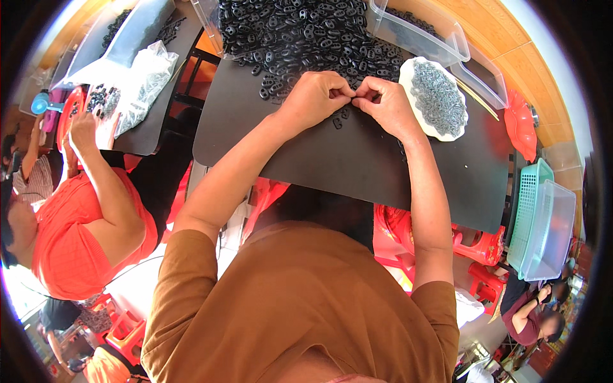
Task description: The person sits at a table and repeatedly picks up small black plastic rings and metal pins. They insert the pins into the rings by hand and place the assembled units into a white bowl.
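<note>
My left hand (319, 96) and my right hand (386, 105) meet fingertip to fingertip over the dark table (306, 156). Both are pinched closed. Whatever sits between the fingertips is too small and too hidden to name. Just below them lie a few small black plastic pieces (338, 122). Beyond the hands spreads a large heap of black oval pieces with holes (300, 38). Close by my right hand stands a pale, scallop-edged dish (458, 131), filled with small grey metallic parts (437, 96).
Clear plastic bins (421, 32) stand behind the heap. A red dish (522, 124) and a green basket (529, 204) are at the right. A co-worker in red (96, 223) works at a left table with a plastic bag (147, 83). Red stools (485, 246) stand below.
</note>
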### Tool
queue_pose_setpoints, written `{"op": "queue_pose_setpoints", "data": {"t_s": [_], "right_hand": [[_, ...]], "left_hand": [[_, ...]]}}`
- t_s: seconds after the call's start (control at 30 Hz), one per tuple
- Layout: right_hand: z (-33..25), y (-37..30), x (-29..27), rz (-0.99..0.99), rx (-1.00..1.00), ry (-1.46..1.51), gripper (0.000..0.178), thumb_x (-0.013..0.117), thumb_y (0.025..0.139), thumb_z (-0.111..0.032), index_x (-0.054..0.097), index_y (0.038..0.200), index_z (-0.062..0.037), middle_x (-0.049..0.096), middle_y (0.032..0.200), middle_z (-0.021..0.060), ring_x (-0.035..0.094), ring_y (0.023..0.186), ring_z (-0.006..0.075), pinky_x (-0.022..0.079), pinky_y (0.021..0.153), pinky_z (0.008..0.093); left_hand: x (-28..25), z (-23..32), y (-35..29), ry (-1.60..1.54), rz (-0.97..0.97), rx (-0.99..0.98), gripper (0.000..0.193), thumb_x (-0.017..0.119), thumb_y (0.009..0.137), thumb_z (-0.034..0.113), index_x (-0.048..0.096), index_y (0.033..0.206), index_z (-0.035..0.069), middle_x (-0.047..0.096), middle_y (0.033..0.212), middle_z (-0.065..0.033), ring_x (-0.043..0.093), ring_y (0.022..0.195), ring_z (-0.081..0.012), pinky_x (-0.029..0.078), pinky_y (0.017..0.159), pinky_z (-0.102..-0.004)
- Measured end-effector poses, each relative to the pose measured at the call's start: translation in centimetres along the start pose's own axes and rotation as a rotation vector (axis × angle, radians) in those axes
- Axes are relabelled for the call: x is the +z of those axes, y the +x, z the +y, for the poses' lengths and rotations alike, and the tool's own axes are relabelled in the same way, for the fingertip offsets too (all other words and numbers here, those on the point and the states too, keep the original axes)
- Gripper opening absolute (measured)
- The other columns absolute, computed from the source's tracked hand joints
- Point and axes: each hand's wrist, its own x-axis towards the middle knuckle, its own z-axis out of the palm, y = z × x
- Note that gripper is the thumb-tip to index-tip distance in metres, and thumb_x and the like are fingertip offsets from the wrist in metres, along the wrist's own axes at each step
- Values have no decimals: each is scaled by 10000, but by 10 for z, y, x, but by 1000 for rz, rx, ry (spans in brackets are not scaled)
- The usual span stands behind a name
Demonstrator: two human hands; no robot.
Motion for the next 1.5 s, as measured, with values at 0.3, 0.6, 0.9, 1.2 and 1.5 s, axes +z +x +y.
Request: {"op": "queue_pose_setpoints", "data": {"t_s": [0.3, 0.6, 0.9, 1.2, 1.5], "right_hand": [[4, 0, 4, 6, -28, -68, 81, 709, 788, 12, 630, 804, 0, 628, 734, 0, 554, 673, 61, 470, 637, 245], [3, 1, 5, 7, -72, -72, 109, 714, 772, 22, 607, 784, 11, 603, 731, 20, 559, 658, 89, 466, 621, 258], [11, 5, 1, -47, 9, 65, 113, 732, 753, -22, 628, 792, 1, 640, 740, 47, 612, 669, 132, 492, 625, 280], [-3, 31, -74, -108, 66, 335, 90, 688, 854, -74, 616, 900, -46, 652, 789, 27, 631, 712, 98, 524, 658, 243], [9, 66, -92, 687, -296, 78, 306, 695, 852, -91, 622, 1146, -45, 690, 991, 59, 653, 882, 115, 500, 766, 255]], "left_hand": [[1, -6, -1, 23, -4, 61, 69, 735, 791, 13, 719, 858, 12, 680, 807, -59, 636, 676, -117, 517, 624, -255], [-2, -3, 0, 39, -27, 74, 80, 732, 774, -5, 712, 850, 5, 673, 802, -71, 639, 699, -140, 515, 643, -259], [-3, -3, 0, -1, -59, 11, 91, 721, 806, 15, 726, 896, 5, 703, 854, -79, 673, 739, -135, 536, 680, -263], [-20, 2, 1, 7, 119, 32, 118, 693, 853, 39, 728, 964, 20, 711, 887, -73, 680, 742, -145, 542, 690, -268], [-19, -7, -2, 183, 102, 211, 119, 690, 848, 42, 721, 962, 23, 696, 866, -88, 661, 699, -167, 528, 653, -278]]}}
